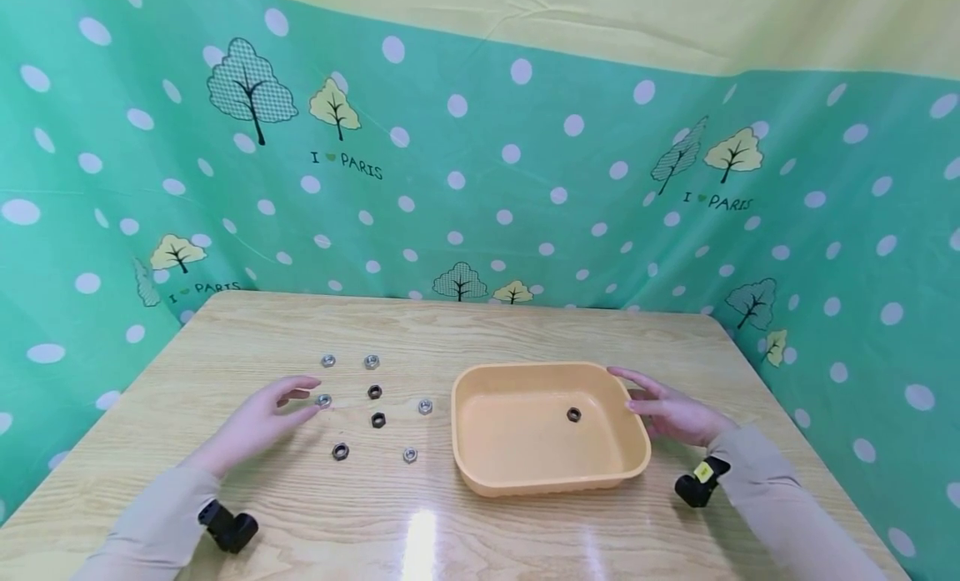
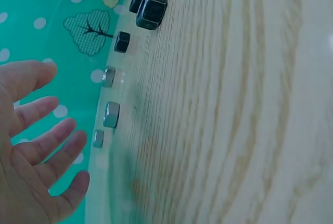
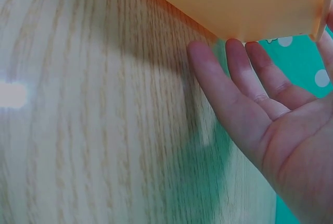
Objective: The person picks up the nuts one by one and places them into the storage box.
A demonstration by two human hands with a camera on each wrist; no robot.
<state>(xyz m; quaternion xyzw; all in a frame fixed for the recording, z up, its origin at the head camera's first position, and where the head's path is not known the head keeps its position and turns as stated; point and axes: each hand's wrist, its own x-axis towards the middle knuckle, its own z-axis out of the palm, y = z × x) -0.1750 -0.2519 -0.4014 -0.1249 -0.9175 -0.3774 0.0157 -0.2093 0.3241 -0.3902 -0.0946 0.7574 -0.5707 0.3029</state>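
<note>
Head view: the left hand [image 1: 262, 413] is over the desk [image 1: 330, 531], its grip parted and holding nothing, thumb tip close by a silver hex nut [image 1: 323, 401]; whether they touch cannot be told. Four other silver hex nuts [image 1: 371, 362] and three dark hex nuts [image 1: 378, 419] lie scattered nearby. One more dark nut [image 1: 573, 414] sits inside the orange tray [image 1: 513, 435]. The right hand [image 1: 678, 414] grips that tray's right side, thumb at the rim, fingertips against the outer wall.
</note>
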